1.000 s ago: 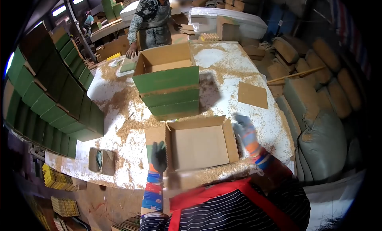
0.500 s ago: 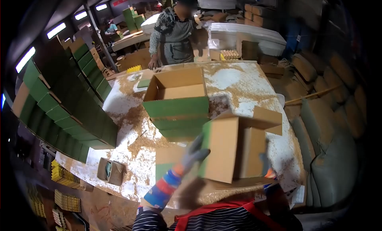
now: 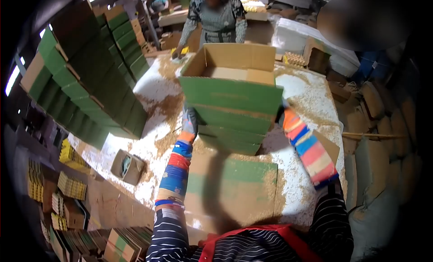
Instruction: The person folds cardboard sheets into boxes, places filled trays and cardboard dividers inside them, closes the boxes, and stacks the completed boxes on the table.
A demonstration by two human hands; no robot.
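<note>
An open-topped cardboard box [image 3: 230, 92] with a green front sits at the top of a short stack of green and brown boxes [image 3: 232, 135] on the table. My left hand [image 3: 190, 120], in a grey glove, grips the left side near the top box's lower edge. On the opposite side my right hand [image 3: 282, 114], also gloved, holds the right side; its fingers are mostly hidden behind the box. In front of the stack lies a flat cardboard sheet [image 3: 243, 183] with a green band.
Tall stacks of green boxes [image 3: 97, 99] stand on the left. A small carton [image 3: 127, 166] sits near the table's left edge. Across the table is a person [image 3: 214, 20]. Egg trays [image 3: 72, 185] and folded cardboard [image 3: 119, 246] are at lower left; sacks [image 3: 370, 171] line the right.
The box that was tilted in my hands near the front edge is now upright on the stack, which has grown taller. Both hands have moved forward, and the flat sheet is uncovered.
</note>
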